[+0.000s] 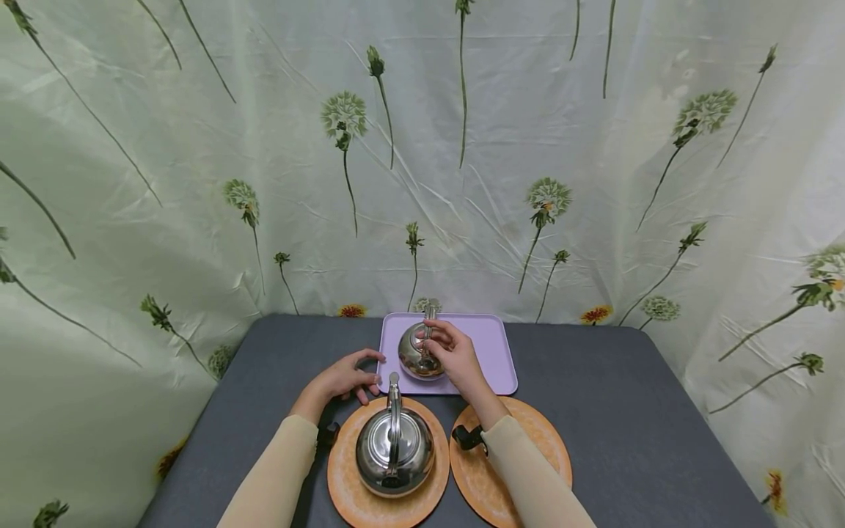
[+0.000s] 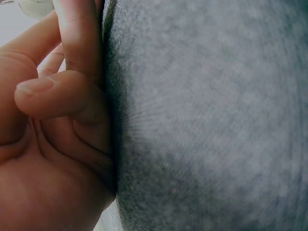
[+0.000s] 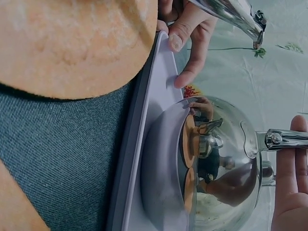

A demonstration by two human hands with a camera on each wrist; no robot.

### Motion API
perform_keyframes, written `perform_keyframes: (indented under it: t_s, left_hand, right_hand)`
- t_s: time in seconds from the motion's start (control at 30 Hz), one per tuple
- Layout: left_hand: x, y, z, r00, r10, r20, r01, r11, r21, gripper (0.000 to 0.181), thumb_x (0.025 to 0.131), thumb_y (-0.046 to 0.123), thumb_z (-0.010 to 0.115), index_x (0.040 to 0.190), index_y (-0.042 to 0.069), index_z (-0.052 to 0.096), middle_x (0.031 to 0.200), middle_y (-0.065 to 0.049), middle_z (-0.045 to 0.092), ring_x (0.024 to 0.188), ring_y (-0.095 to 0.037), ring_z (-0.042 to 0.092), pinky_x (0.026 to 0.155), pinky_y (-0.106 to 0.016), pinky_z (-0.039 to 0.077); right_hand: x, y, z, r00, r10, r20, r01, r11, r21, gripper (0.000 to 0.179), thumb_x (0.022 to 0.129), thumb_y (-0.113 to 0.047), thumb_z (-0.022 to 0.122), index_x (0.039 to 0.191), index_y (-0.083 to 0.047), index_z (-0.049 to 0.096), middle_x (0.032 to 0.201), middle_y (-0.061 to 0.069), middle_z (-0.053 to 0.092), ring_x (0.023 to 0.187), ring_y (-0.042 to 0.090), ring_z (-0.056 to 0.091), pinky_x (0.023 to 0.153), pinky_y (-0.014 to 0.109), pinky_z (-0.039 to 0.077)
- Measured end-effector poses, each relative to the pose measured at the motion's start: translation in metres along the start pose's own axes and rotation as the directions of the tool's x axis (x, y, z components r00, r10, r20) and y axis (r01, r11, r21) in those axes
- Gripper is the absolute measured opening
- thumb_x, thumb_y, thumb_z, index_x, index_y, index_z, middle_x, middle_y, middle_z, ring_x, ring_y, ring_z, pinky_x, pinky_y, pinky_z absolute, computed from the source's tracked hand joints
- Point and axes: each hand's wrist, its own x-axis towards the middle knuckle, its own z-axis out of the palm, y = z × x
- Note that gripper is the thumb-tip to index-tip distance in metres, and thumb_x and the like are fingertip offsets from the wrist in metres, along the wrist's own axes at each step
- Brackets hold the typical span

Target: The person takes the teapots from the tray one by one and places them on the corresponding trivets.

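Observation:
A small shiny steel kettle [image 1: 419, 358] sits on a lilac tray [image 1: 485, 359] at the back of the table. My right hand [image 1: 455, 357] grips its raised handle, and the right wrist view shows the fingers [image 3: 287, 168] passing under the handle's metal bar. At the tray's left edge is my left hand [image 1: 350, 375], fingers loosely bent, thumb and fingertip right at the rim. Closer to me, a second steel kettle [image 1: 379, 458] stands on the left round orange mat [image 1: 343, 477], its handle upright. Neither hand is on that kettle.
A second round orange mat [image 1: 548, 447] lies to the right, partly under my right forearm. The dark grey table [image 1: 614, 425] ends at the back against a pale curtain [image 1: 462, 198] printed with dandelions. The near kettle's spout points toward the tray.

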Motion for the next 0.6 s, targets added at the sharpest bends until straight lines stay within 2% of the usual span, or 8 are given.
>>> perform_keyframes:
  t_s: [0.13,0.33,0.5,0.6]
  left_hand:
    - [0.0006,-0.0001,-0.0005,1.000,0.001,0.004,-0.001,1.000,-0.002,0.044,0.098,0.027,0.065,0.139,0.024,0.050,0.084,-0.005,0.076,0.055,-0.015,0.069,0.040,-0.024,0.034]
    - [0.0021,-0.0017,-0.0015,1.000,0.002,0.007,-0.002,1.000,-0.008,0.045,0.097,0.028,0.067,0.139,0.024,0.051,0.084,-0.006,0.076,0.055,-0.015,0.069,0.040,-0.024,0.034]
    - [0.0017,-0.0019,-0.0010,1.000,0.004,0.004,-0.004,1.000,-0.003,0.045,0.097,0.028,0.067,0.139,0.024,0.051,0.084,-0.006,0.076,0.055,-0.016,0.069,0.040,-0.024,0.034]
    - [0.0006,-0.0010,-0.0001,1.000,-0.002,0.003,0.002,1.000,-0.003,0.044,0.097,0.028,0.066,0.139,0.025,0.051,0.084,-0.006,0.076,0.055,-0.016,0.069,0.040,-0.024,0.034]
  right_hand:
    - [-0.0007,-0.0016,0.0005,0.999,-0.032,-0.018,0.032,0.999,-0.009,0.037,0.097,-0.005,0.063,0.134,-0.006,0.061,0.111,0.013,0.074,0.099,0.030,0.072,0.081,0.025,0.055]
    - [-0.0014,-0.0047,-0.0007,0.999,-0.021,-0.029,0.021,1.000,-0.012,0.036,0.096,-0.004,0.064,0.132,-0.008,0.063,0.108,0.012,0.075,0.094,0.023,0.073,0.082,0.023,0.054]
    - [-0.0020,-0.0060,-0.0032,1.000,0.007,-0.015,-0.007,1.000,-0.027,0.037,0.097,-0.006,0.063,0.134,-0.010,0.062,0.112,0.016,0.074,0.099,0.030,0.072,0.086,0.032,0.055]
    - [-0.0037,-0.0101,-0.0047,1.000,0.009,0.013,-0.009,1.000,-0.025,0.039,0.098,-0.004,0.061,0.137,-0.004,0.058,0.114,0.020,0.072,0.102,0.038,0.070,0.090,0.041,0.054]
